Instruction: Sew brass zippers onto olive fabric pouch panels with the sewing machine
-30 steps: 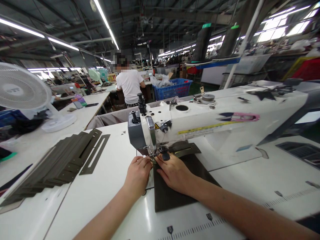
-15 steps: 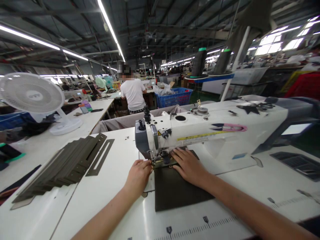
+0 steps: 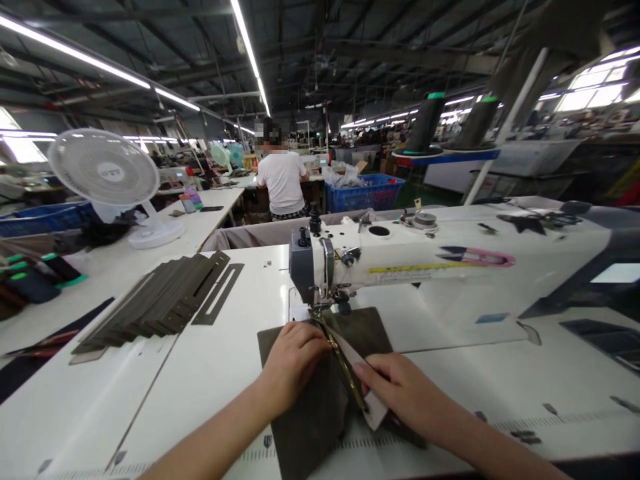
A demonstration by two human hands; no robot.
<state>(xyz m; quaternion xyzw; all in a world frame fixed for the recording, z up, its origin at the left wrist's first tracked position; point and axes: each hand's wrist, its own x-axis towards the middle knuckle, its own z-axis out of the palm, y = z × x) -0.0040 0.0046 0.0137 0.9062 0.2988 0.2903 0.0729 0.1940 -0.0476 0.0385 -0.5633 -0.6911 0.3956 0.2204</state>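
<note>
A dark olive fabric panel [image 3: 307,427] lies turned at an angle in front of the sewing machine [image 3: 425,267]. Along its middle runs a gold metal zipper [image 3: 354,383], with a pale strip [image 3: 376,415] beside it on the right. My left hand [image 3: 295,357] is closed, its thumb and finger pinched at the zipper near the machine's presser foot. Closed as well, my right hand [image 3: 400,383] grips the pale strip's edge with thumb and fingers. The zipper's upper end reaches the foot; whether it lies under the needle is hidden.
To the left, a fanned stack of slotted olive pieces [image 3: 155,303] lies beside a single slotted piece [image 3: 219,295]. A white fan [image 3: 107,167] stands behind them. Pink-handled thread snips [image 3: 487,258] rest on the machine arm. A person in white [image 3: 283,180] sits ahead, near a blue basket [image 3: 365,195].
The panel has swung round and come toward me, exposing the zipper and pale strip. My right hand drew back from flat on the panel to a grip; the left moved nearer. The view shifted left.
</note>
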